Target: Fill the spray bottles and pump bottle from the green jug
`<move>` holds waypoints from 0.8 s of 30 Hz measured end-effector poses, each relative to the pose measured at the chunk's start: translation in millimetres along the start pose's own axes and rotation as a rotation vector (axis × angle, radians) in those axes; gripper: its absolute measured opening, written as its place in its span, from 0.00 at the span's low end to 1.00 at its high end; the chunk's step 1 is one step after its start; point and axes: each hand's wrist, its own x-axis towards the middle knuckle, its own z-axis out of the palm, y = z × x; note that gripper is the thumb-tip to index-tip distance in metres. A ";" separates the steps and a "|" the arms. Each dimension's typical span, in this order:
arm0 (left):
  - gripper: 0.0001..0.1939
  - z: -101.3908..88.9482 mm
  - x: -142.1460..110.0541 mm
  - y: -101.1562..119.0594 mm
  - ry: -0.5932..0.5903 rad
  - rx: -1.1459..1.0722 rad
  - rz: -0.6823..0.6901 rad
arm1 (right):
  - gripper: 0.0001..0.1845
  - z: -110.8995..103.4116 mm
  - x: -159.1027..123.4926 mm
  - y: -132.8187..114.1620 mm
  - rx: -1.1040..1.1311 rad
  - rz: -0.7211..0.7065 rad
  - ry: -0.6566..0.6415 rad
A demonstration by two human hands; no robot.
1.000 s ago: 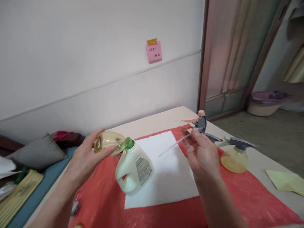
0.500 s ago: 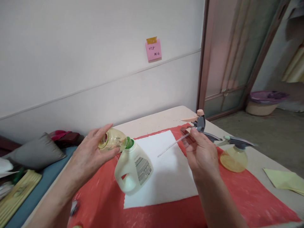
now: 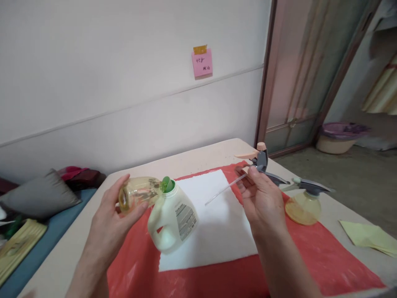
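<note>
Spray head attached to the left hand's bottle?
No, the right hand holds the spray head, apart from the tilted bottle in the left hand.

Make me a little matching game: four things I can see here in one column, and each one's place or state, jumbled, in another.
1. jug
2. tipped bottle
3. loose spray head
4. pink note

A. in the right hand
B. taped to the wall
C. in the left hand
D. upright, label showing

Pairs: 1-D, 2-C, 3-A, 4-B
</note>
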 end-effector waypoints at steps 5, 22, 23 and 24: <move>0.41 16.8 -17.1 -14.0 0.087 -0.294 -0.186 | 0.22 3.0 -2.3 3.7 -0.030 -0.008 0.001; 0.31 24.0 -35.3 -48.0 -0.037 -0.718 -0.366 | 0.16 9.1 -15.0 23.7 -0.148 -0.028 -0.026; 0.30 23.2 -36.8 -46.1 -0.016 -0.760 -0.365 | 0.16 9.7 -16.5 23.5 -0.143 -0.026 -0.022; 0.28 22.2 -38.7 -43.7 0.001 -0.815 -0.362 | 0.16 10.4 -18.0 22.9 -0.136 -0.025 -0.023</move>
